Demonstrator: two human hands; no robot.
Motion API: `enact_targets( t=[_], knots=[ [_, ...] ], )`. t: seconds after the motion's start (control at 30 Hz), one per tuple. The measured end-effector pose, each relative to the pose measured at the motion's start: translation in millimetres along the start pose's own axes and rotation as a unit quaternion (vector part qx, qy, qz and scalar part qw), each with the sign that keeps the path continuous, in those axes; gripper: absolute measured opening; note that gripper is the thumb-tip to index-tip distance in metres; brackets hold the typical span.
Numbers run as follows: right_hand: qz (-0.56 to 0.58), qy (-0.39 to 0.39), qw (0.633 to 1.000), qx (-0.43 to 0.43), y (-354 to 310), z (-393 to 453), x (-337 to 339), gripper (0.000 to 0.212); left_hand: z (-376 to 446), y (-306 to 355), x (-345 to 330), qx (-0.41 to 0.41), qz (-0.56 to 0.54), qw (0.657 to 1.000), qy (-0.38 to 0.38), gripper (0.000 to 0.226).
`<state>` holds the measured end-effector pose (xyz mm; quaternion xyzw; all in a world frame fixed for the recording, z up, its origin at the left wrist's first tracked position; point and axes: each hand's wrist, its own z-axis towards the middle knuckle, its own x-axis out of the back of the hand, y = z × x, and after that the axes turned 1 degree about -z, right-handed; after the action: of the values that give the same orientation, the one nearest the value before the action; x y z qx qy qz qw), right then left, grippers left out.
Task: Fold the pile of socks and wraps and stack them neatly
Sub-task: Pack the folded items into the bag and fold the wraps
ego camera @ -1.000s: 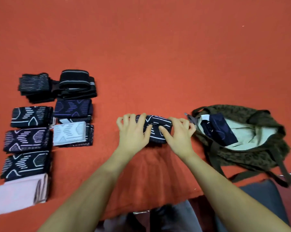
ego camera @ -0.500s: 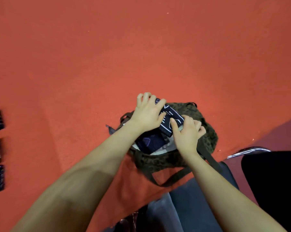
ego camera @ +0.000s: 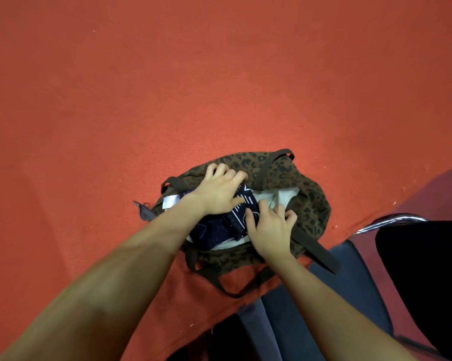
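Socks first: the step in hand, as I judge it, is seating a folded dark sock bundle [ego camera: 242, 204] into the leopard-print bag [ego camera: 313, 201] on the red cloth table [ego camera: 219, 87], beside the dark folded piece with purple marks [ego camera: 214, 233] already lying in the bag's pale lining.

Starting at the left, a grey zipper tab [ego camera: 143, 211] trails off the bag's end onto the cloth, and a white label [ego camera: 170, 201] shows just inside the mouth. I'd keep both clear of the bundle so nothing snags or gets buried.

My left hand [ego camera: 219, 190] lies over the bundle's far end, fingers curled down over it and against the bag's far rim, thumb along its near side; it is gripping the bundle. To do this well I should press down evenly, not shove, so the fold stays closed.

My right hand [ego camera: 270, 227] pinches the bundle's near end, index finger on the white-lined pattern and the other fingers bent toward the lining. I'd use it to hold the fold square against the purple-marked piece, flat and edge to edge.

Further right, a brown strap [ego camera: 316, 250] drapes off the table edge toward a dark chair [ego camera: 350, 295]; I'd avoid tugging the bag that way.
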<state>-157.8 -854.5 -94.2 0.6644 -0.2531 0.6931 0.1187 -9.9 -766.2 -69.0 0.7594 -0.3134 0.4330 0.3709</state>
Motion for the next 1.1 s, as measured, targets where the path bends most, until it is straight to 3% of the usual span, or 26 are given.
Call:
enact_targets(
  t=[0.1, 0.2, 0.3, 0.43, 0.57, 0.67, 0.83, 1.1],
  knots=[
    [-0.013, 0.020, 1.000, 0.000, 4, 6, -3, 0.037, -6, 3, -15, 0.053, -0.040, 0.995, 0.079, 0.066],
    [0.054, 0.011, 0.998, 0.043, -3, 25, 3, 0.045, -24, 5, -29, 0.066, -0.039, 0.986, 0.150, 0.051],
    [0.034, -0.066, 0.990, 0.119, -7, 39, 1, 0.050, -42, 1, -42, 0.078, -0.071, 0.986, 0.128, 0.055],
    [-0.023, -0.146, 0.985, 0.093, -7, 37, -11, 0.056, -37, -4, -45, 0.093, -0.070, 0.991, 0.060, 0.055],
    [-0.024, -0.153, 0.985, 0.072, -10, 41, -7, 0.064, -33, -4, -43, 0.098, -0.099, 0.988, 0.066, 0.055],
    [-0.019, -0.114, 0.991, 0.074, -24, 49, 6, 0.064, -50, -11, -39, 0.108, -0.115, 0.981, 0.108, 0.057],
    [-0.013, -0.078, 0.991, 0.106, -87, 45, 22, 0.054, -100, -40, -20, 0.179, -0.129, 0.964, 0.150, 0.066],
    [0.022, -0.087, 0.971, 0.222, -247, -18, 5, 0.046, -246, -116, -27, 0.291, -0.153, 0.925, 0.190, 0.058]
  ],
)
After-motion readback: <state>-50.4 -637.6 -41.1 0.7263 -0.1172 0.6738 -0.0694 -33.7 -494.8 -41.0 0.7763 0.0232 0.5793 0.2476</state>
